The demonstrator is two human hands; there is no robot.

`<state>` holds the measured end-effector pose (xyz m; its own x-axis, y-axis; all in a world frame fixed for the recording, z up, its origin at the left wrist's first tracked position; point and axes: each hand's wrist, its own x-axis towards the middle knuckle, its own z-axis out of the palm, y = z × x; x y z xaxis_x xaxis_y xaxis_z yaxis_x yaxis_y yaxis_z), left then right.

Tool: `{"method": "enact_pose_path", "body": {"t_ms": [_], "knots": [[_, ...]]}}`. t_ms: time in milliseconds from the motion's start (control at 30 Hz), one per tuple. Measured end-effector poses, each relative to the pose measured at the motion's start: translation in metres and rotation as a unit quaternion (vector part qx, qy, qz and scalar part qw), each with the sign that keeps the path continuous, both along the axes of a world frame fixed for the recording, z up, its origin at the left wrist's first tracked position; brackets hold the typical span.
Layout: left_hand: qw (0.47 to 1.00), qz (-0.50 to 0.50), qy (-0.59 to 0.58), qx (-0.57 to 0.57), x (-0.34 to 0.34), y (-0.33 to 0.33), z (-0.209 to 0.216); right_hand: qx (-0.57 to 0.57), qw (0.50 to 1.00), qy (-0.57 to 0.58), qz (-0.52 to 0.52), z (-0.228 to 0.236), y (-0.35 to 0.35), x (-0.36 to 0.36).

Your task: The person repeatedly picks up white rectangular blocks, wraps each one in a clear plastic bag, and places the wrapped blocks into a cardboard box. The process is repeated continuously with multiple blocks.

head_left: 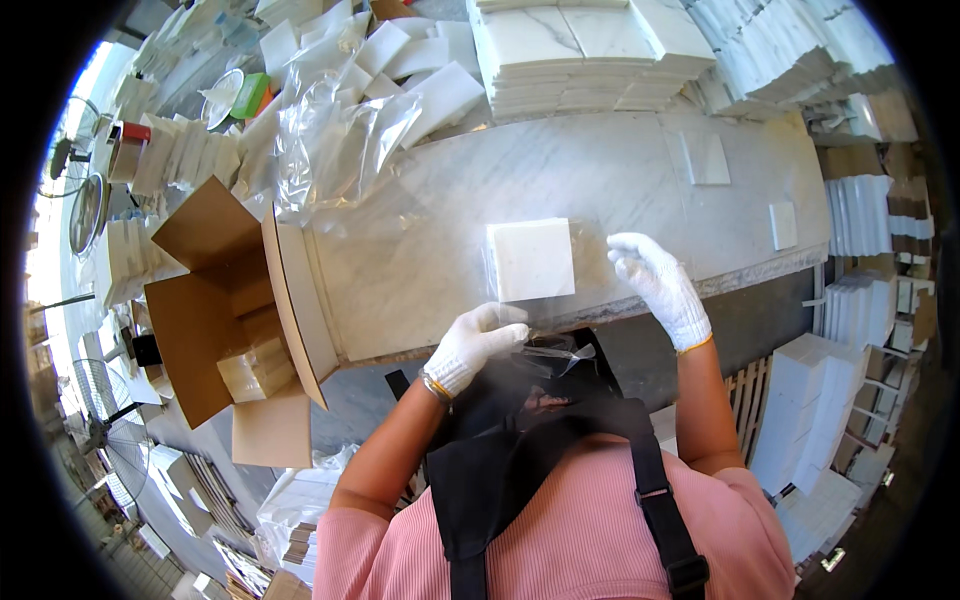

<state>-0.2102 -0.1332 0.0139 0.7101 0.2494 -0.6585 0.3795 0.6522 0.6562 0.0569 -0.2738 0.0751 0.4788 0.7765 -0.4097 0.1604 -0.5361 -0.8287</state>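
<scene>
A small stack of square white tiles (533, 260) sits near the front edge of the marble-topped table, with clear plastic film around its sides. My left hand (472, 350), in a white knit glove, is just below the stack's near left corner, thumb and fingers apart. To the right of the stack, my right hand (657, 288) is raised in a matching glove, its fingers loosely bent and apart from the tiles. Some clear plastic (560, 352) hangs below the table edge, beside my left hand; whether a finger touches it cannot be made out.
An open cardboard box (190, 345) at the left holds a wrapped pack (256, 370). Clear plastic bags (335, 150) lie at the back left, near loose white pieces. Large marble tile stacks (575, 50) line the back. Two single tiles, one here (705, 158), rest on the table's right.
</scene>
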Motion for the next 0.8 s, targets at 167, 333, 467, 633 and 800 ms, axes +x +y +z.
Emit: {"method": "enact_pose_path", "body": {"t_ms": [167,333,467,633,800], "knots": [[0.999,-0.025,0.034,-0.010,0.002,0.007,-0.004,-0.097,0.995,-0.019,0.006,-0.048,0.033,-0.016],[0.977,-0.115,0.051,0.173,-0.018,-0.002,-0.026,-0.006,0.999,0.025,-0.034,-0.054,0.037,-0.030],[0.947,-0.168,0.067,0.265,-0.008,0.004,-0.021,0.051,0.992,0.097,-0.069,-0.055,0.036,-0.023],[0.898,-0.260,0.099,0.342,0.002,0.008,-0.010,0.055,0.986,0.144,-0.069,-0.066,0.027,-0.010],[0.842,-0.285,0.080,0.450,0.000,0.002,-0.041,0.006,0.996,-0.086,-0.001,-0.025,0.058,0.037]]}}
